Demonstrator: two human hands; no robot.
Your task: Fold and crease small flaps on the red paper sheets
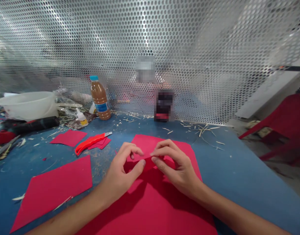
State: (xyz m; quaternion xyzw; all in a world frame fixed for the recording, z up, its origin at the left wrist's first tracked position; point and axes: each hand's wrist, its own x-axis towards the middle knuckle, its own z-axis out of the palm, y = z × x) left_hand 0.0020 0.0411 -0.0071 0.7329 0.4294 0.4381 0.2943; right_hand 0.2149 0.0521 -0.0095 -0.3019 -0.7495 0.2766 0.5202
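At nine o'clock, at the table's [238, 176] left edge, scissors [4, 148] lie half out of view, with a dark roll [29, 125] just behind them and a white bowl [29, 104] at ten o'clock beyond that. A red sheet [54, 187] lies flat at eight o'clock, well apart from a smaller red piece [69, 137] at ten o'clock. Between ten and eleven, a small glue bottle [81, 118] stands near a brown drink bottle [100, 98] with a blue cap, both close to the perforated metal screen [189, 49] that closes off the far side. Nearer in, a red cutter [90, 143] with its blade out rests on small red scraps [101, 143]. At the centre, the left hand [122, 178] comes in from seven o'clock; its thumb and forefinger are curled narrow, pinching the near edge of a small folded red piece [146, 160]. The right hand [175, 166] comes in from five o'clock and pinches the same piece from the other side, fingertips nearly meeting those of the left. The piece sits just above a large red sheet [152, 202] that spreads from the centre down to six o'clock under both wrists. At twelve o'clock a blurred dark object [164, 105] stands against the screen. Pale shavings [204, 130] are scattered at one o'clock. A red chair [284, 124] stands off the table at three o'clock.
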